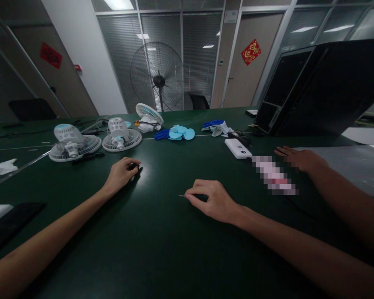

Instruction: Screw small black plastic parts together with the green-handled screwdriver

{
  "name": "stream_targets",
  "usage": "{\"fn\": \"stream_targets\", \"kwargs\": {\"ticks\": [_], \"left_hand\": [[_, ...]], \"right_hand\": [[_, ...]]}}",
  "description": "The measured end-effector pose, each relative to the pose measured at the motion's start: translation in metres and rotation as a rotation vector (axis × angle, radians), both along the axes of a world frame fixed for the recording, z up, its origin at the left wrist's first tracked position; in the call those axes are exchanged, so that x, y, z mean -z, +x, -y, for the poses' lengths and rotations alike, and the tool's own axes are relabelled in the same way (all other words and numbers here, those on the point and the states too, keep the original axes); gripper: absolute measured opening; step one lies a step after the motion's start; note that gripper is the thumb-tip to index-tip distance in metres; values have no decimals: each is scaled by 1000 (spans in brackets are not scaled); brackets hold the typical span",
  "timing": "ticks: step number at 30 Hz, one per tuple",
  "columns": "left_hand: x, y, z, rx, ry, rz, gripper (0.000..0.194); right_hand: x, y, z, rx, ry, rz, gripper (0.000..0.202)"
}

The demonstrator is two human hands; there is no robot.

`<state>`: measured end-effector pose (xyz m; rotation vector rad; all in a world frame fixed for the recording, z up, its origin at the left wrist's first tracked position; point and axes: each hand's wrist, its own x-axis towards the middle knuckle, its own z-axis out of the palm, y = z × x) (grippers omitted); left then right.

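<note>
My left hand (121, 173) rests on the dark green table with its fingers closed round a small black object (133, 166), mostly hidden. To the right and nearer, my right hand (215, 199) grips the black handle of a screwdriver (202, 197), its thin metal shaft pointing left just above the table. Beyond my left hand lie two white fan heads (69, 141) with round grilles. A third small fan (149, 116) leans farther back, beside light-blue fan blades (181, 132) and a blue glove (162, 134).
Another person's hand (302, 158) lies on the table at the right, near a white power bank (237, 148) and a pixelated item. Blue-white gloves (217, 127) lie farther back. A large black case (324, 87) stands at the right. A black item (15, 224) lies at the left edge.
</note>
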<state>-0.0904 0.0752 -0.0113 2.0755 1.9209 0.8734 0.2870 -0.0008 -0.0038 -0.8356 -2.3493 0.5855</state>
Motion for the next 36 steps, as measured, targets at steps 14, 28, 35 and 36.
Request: {"fn": "stream_targets", "kwargs": {"ticks": [14, 28, 35, 36], "left_hand": [[2, 4, 4, 81, 29, 145, 41], [10, -16, -11, -77, -7, 39, 41], [9, -12, -9, -51, -22, 9, 51], [9, -11, -8, -50, -22, 6, 51]], "right_hand": [[1, 0, 0, 6, 14, 18, 20], [2, 1, -1, -4, -6, 30, 22], [-1, 0, 0, -7, -18, 16, 21], [-1, 0, 0, -6, -8, 14, 21]]}}
